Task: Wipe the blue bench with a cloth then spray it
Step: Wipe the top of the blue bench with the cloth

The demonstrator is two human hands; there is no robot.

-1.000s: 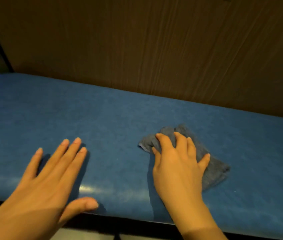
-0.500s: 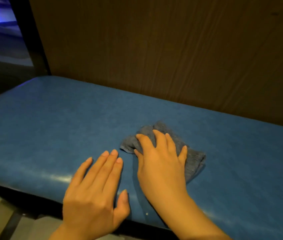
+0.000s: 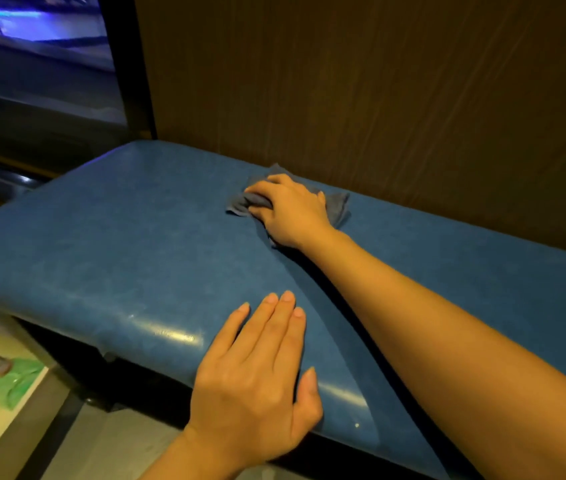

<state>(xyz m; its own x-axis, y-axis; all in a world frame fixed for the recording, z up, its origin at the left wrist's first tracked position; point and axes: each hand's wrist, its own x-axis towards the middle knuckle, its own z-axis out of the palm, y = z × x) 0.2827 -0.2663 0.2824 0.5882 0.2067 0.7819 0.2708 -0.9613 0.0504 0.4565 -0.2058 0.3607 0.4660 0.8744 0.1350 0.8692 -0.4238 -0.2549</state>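
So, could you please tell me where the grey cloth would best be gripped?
Probably at the bunched front-left fold of the grey cloth, coming from above. It lies crumpled on the blue bench close to the wooden back panel, and the right hand covers its middle.

Right hand (image 3: 290, 211) upper centre, arm stretched out, fingers curled, palm down. Left hand (image 3: 257, 372) lower centre, flat, fingers together.

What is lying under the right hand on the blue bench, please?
A crumpled grey cloth lies under the right hand, pressed onto the blue bench near the wooden wall. Its edges show; its middle is covered.
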